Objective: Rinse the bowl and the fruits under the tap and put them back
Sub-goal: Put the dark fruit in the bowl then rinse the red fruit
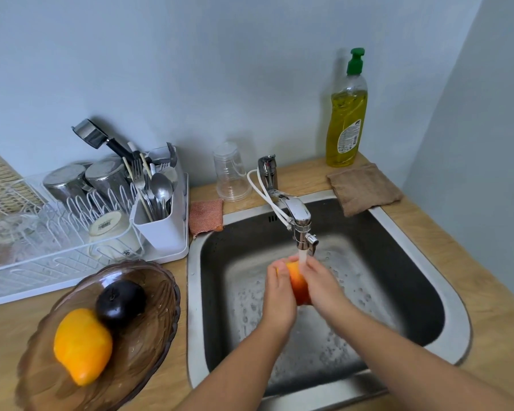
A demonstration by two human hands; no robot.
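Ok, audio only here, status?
Left hand and right hand clasp orange-red fruit under running tap. Two fruits wait in bowl. Sink clear.

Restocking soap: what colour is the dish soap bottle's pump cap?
Green, on the dish soap bottle of yellow liquid; the head view shows it.

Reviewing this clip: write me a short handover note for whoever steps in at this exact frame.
Left hand and right hand: both in a grip on one orange-red fruit, under the running tap over the sink.
Brown glass bowl sits on the counter left of the sink, holding a yellow-orange fruit and a dark fruit.
Done: cannot tell what is already rinsed.
Left: finish this fruit, return it to the bowl.
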